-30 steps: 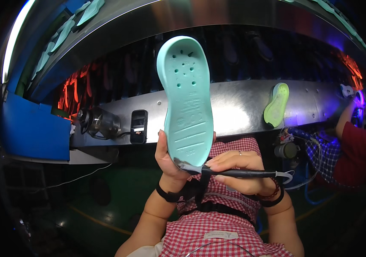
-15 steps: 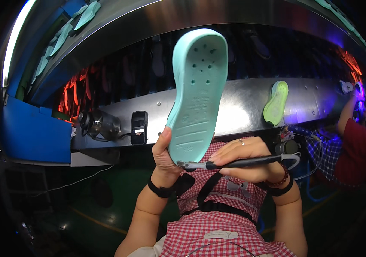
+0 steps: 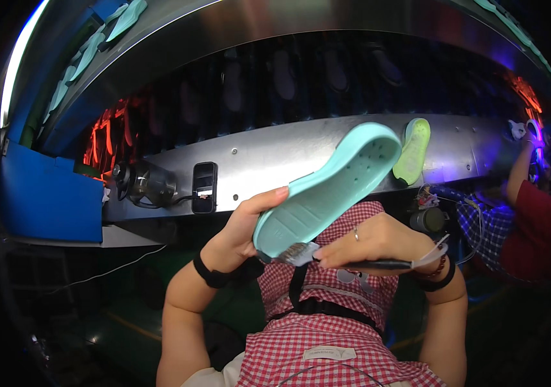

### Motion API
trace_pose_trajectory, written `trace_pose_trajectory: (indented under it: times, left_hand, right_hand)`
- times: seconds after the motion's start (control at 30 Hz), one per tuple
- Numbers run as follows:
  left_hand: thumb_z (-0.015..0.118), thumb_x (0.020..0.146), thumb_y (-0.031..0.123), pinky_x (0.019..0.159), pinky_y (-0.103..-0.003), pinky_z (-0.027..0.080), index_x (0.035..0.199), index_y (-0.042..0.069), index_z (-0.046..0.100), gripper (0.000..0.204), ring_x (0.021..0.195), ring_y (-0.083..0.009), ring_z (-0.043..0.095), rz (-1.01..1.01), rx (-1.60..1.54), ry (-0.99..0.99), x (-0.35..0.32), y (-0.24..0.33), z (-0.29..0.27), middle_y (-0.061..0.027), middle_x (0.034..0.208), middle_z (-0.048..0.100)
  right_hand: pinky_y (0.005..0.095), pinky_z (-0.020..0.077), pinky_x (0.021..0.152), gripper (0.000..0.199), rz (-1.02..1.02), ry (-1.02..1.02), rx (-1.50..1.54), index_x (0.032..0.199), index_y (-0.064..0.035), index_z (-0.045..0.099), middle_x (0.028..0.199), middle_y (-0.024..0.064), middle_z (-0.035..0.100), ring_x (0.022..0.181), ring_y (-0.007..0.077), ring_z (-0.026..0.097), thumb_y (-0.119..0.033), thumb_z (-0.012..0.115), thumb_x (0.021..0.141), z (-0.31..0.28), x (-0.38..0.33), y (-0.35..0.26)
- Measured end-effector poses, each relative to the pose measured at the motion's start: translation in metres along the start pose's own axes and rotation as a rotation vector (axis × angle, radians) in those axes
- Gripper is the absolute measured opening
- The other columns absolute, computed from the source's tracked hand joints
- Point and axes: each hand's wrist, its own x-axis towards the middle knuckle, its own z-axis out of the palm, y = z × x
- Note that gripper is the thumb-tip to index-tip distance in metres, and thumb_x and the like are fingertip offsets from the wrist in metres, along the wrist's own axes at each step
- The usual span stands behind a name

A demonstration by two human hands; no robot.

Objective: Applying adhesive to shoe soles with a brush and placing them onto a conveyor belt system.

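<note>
A mint-green shoe sole (image 3: pixel 327 190) slants up to the right in front of me, its hollow inner side facing up. My left hand (image 3: pixel 246 222) grips its lower end, with the thumb along the side wall. In my right hand (image 3: pixel 385 240) is a brush (image 3: pixel 297 253) with a dark handle and a pale tube at its back end. Its bristles lie against the rim at the sole's lower end, close to my left fingers. The fingers of my right hand are closed round the handle.
A metal ledge (image 3: pixel 250 177) bears a yellow-green sole (image 3: pixel 415 151), a black rectangular holder (image 3: pixel 204 187) and a jar-like vessel (image 3: pixel 150 184). Behind it, dark slots hold several soles. More mint soles (image 3: pixel 85 58) sit at upper left. A co-worker in red (image 3: pixel 536 232) is at right.
The sole has tipped from nearly upright to a rightward slant, its far end lower. The brush has turned so its bristles show. My left hand has shifted slightly left.
</note>
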Motion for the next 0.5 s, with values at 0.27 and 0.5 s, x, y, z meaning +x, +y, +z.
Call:
trace_pose_trajectory:
  times: [0.27, 0.5]
  left_hand:
    - [0.049, 0.088, 0.023, 0.073, -0.029, 0.055, 0.117, -0.011, 0.044, 0.045, 0.083, -0.0222, 0.063, -0.088, 0.226, 0.101, -0.007, -0.003, 0.005, -0.0197, 0.104, 0.057]
    - [0.05, 0.089, 0.029, 0.072, -0.027, 0.054, 0.122, -0.008, 0.041, 0.05, 0.087, -0.0199, 0.062, -0.125, 0.29, 0.163, -0.016, -0.005, 0.013, -0.0179, 0.107, 0.056]
  right_hand:
    - [0.0272, 0.0517, 0.069, 0.023, 0.041, -0.158, -0.084, 0.097, -0.0091, 0.063, 0.1, 0.0056, 0.065, 0.086, 0.0199, 0.064, -0.007, 0.057, 0.075, -0.006, -0.009, 0.003]
    - [0.0257, 0.0507, 0.064, 0.019, -0.026, -0.054, -0.082, 0.095, -0.0098, 0.064, 0.101, 0.0055, 0.065, 0.076, 0.018, 0.064, -0.011, 0.057, 0.077, -0.014, -0.017, 0.013]
